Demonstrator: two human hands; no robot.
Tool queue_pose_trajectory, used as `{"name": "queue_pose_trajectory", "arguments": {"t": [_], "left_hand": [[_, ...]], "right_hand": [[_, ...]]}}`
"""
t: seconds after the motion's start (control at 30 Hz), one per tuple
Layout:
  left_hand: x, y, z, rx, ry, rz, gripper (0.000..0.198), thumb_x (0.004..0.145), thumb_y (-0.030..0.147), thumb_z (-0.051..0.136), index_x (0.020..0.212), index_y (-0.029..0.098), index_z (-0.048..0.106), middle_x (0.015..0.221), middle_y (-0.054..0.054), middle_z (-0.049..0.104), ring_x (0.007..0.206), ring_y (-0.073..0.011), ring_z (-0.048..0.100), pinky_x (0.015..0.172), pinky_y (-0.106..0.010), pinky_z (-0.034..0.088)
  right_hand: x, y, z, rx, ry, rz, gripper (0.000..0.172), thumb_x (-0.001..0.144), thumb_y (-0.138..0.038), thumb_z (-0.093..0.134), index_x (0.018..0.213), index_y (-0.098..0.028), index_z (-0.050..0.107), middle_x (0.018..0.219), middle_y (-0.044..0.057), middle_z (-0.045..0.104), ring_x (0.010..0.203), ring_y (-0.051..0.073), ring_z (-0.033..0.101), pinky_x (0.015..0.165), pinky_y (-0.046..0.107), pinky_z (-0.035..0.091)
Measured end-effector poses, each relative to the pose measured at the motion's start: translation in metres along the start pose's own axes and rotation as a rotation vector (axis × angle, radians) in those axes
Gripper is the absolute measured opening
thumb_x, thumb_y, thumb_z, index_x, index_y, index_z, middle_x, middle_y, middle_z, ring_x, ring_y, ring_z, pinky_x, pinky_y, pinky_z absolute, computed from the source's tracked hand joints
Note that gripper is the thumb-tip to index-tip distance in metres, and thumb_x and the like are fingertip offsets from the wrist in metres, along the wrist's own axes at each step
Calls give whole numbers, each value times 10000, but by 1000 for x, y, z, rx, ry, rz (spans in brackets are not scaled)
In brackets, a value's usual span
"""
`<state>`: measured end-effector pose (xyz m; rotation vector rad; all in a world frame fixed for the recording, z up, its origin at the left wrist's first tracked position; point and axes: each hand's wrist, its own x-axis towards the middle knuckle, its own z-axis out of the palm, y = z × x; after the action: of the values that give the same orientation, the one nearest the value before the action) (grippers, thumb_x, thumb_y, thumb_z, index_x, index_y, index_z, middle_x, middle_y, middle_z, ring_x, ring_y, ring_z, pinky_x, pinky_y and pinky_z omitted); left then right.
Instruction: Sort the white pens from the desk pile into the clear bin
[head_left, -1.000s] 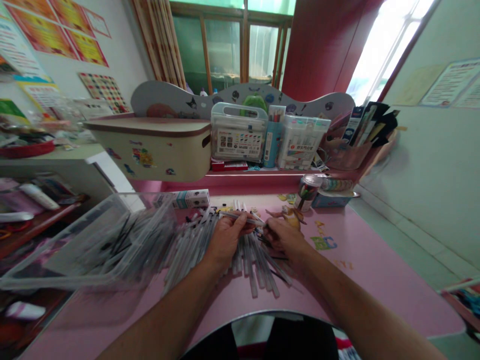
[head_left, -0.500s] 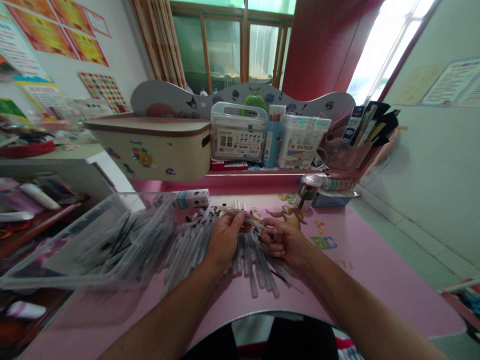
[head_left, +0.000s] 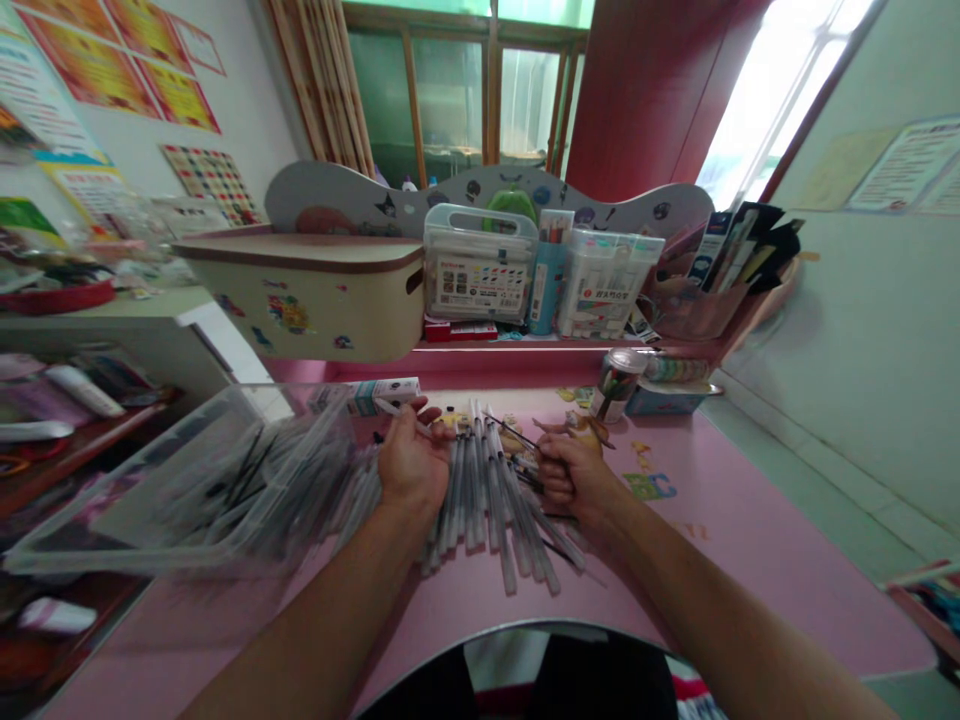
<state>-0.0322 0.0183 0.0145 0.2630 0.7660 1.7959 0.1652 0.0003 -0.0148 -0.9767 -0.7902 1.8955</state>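
Note:
My left hand (head_left: 412, 465) is over the left part of the pen pile, palm turned up and fingers loosely curled. A whitish translucent pen barrel (head_left: 390, 407) lies in its grip, slanting up to the left. To the right of the pile my right hand (head_left: 574, 475) is closed on a thin dark stick, seemingly a pen refill (head_left: 511, 430), which points up and left. Between the hands, several frosted pens (head_left: 491, 500) fan out on the pink desk (head_left: 735, 560). Some dark thin pieces lie under the right hand, partly hidden.
Left of the pile is a clear plastic bin (head_left: 150, 560) holding loose tubes and dark sticks. A small box (head_left: 382, 393) lies behind the pens. A lidded jar (head_left: 619, 385) stands at the back right. A cream storage box (head_left: 322, 310) sits on the shelf.
My hands were together on one pen and are now apart. The left has moved left with the whitish barrel; the dark thin stick now shows in the right.

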Motion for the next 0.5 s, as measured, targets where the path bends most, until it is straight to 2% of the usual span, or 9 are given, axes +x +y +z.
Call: {"name": "queue_pose_trajectory", "arguments": {"t": [0.07, 0.17, 0.23, 0.3, 0.37, 0.43, 0.5], "left_hand": [[-10, -6, 0, 71, -97, -67, 153, 773, 228, 701, 876, 150, 618, 693, 12, 595, 489, -59, 464, 472, -178, 391], [-31, -18, 1, 250, -297, -225, 317, 665, 191, 814, 925, 142, 639, 741, 18, 592, 544, -56, 487, 473, -157, 385], [-40, -24, 2, 318, -350, -291, 277, 677, 239, 822, 857, 122, 647, 728, 9, 583, 562, -60, 496, 468, -151, 386], [-43, -25, 1, 313, -322, -297, 236, 764, 304, 758, 738, 116, 617, 734, -19, 598, 598, -80, 535, 490, -162, 426], [-41, -22, 1, 264, -266, -304, 288, 870, 326, 639, 672, 131, 560, 752, -46, 621, 645, -112, 587, 536, -196, 487], [-38, -17, 1, 203, -220, -355, 316, 939, 309, 530, 669, 145, 515, 745, -51, 626, 642, -128, 611, 548, -227, 522], [-36, -13, 2, 151, -195, -458, 300, 964, 270, 483, 693, 143, 505, 696, -29, 594, 531, -90, 559, 455, -182, 472]], "right_hand": [[1, 1, 2, -2, 6, -58, 356, 660, -332, 708, 707, -239, 367, 402, -144, 331, 311, 33, 155, 294, 144, 101], [-2, 6, 7, -53, -54, -81, 349, 669, -363, 735, 729, -236, 416, 399, -144, 335, 303, 36, 160, 288, 152, 120], [-5, 8, 10, -103, -122, -80, 315, 687, -353, 736, 735, -221, 455, 416, -135, 341, 311, 32, 176, 300, 153, 125], [-7, 8, 11, -118, -170, -93, 250, 691, -309, 722, 755, -201, 505, 444, -124, 352, 331, 29, 195, 319, 153, 124], [-8, 5, 11, -72, -177, -111, 211, 642, -231, 689, 793, -193, 547, 476, -117, 368, 347, 32, 215, 333, 156, 144], [-7, 0, 9, 6, -133, -170, 277, 562, -142, 630, 828, -195, 569, 547, -98, 433, 387, 40, 290, 363, 160, 222], [-5, -4, 8, 44, -69, -260, 326, 504, -85, 573, 810, -195, 564, 631, -74, 490, 463, 51, 389, 423, 166, 305]]}}
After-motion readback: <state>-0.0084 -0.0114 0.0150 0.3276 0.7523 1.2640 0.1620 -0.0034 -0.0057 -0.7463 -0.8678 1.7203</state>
